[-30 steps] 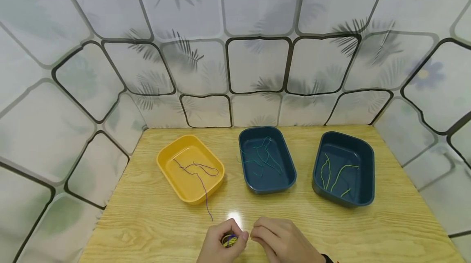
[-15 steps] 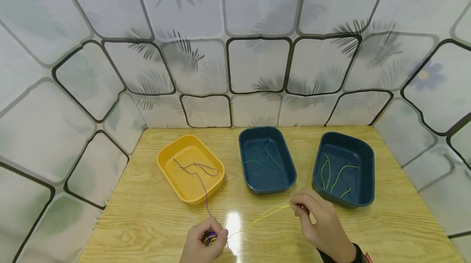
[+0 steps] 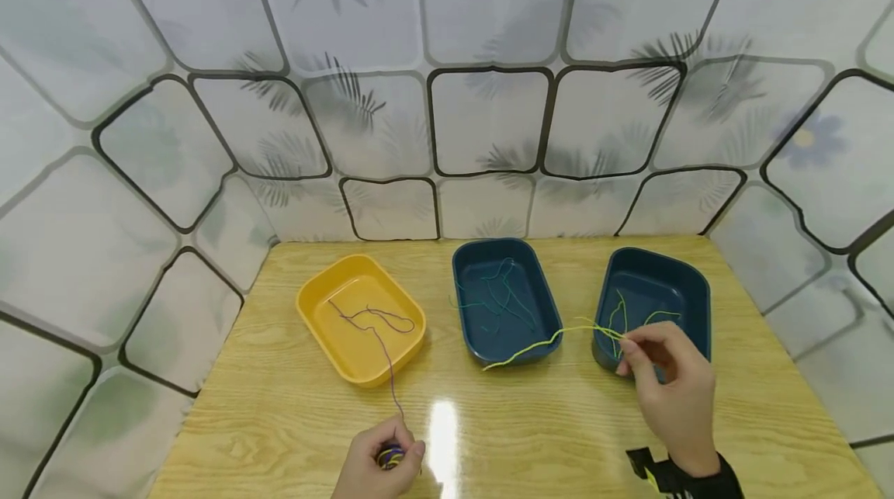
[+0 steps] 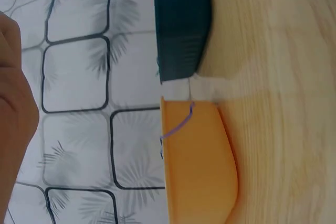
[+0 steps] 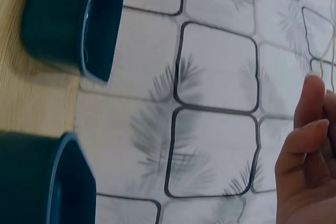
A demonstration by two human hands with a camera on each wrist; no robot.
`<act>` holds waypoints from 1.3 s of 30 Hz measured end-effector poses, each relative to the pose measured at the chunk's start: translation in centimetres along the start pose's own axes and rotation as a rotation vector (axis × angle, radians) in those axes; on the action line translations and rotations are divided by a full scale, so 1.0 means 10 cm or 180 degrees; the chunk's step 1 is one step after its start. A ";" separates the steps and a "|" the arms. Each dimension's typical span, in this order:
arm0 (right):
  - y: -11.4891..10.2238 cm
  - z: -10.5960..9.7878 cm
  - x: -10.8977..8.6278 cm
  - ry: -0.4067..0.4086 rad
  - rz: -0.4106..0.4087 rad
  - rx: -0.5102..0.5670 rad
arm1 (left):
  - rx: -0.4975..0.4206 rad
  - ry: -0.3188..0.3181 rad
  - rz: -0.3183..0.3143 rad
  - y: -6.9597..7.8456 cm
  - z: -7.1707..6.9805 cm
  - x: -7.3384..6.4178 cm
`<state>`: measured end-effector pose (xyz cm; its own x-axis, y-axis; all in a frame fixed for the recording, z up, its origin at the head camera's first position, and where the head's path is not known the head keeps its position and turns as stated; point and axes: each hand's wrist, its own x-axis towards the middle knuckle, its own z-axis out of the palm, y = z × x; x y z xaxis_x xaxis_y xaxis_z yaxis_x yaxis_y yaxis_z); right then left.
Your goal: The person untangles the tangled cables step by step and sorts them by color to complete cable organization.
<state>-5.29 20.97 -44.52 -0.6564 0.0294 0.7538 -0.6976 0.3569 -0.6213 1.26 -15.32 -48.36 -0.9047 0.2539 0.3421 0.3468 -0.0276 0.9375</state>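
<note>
My left hand [image 3: 377,462], low in the head view, grips a small tangle of yellow and purple string [image 3: 390,455], mostly hidden by the fingers. A purple string [image 3: 383,348] runs down from inside the yellow bin [image 3: 314,332] to this hand. Farther right, my right hand [image 3: 673,386] pinches a yellow string [image 3: 534,344] at the near side of the right dark blue bin [image 3: 701,313]. The string's loose end trails left across the front of the middle dark blue bin [image 3: 482,355]. Other yellow-green strings [image 3: 624,313] lie inside the right bin.
Green strings [image 3: 513,301] lie in the middle bin, one end over its left rim. The bins stand in a row on a wooden table [image 3: 265,421], with a patterned curtain [image 3: 489,126] close behind and on both sides. A dark band [image 3: 691,479] circles my right wrist.
My right hand has drawn the yellow string out of the tangle and moved right and away, up to the right bin. My left hand has shifted left and still holds the tangle.
</note>
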 end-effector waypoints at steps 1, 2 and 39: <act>0.02 -0.05 0.00 0.0100 0.0098 -0.0038 | 0.0021 0.0032 -0.0036 0.00 -0.01 -0.01; 0.03 -0.09 0.00 0.0235 0.0224 -0.0087 | 0.0043 0.0052 -0.0062 0.00 -0.01 -0.01; 0.80 -0.44 -0.31 0.0592 0.1380 -0.2685 | -0.0012 0.0084 -0.0406 0.06 0.10 0.03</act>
<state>-7.57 27.86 -50.89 -0.7017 0.4379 0.5619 0.0782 0.8313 -0.5503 1.45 -14.29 -47.72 -0.9476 0.2300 0.2215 0.2275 -0.0004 0.9738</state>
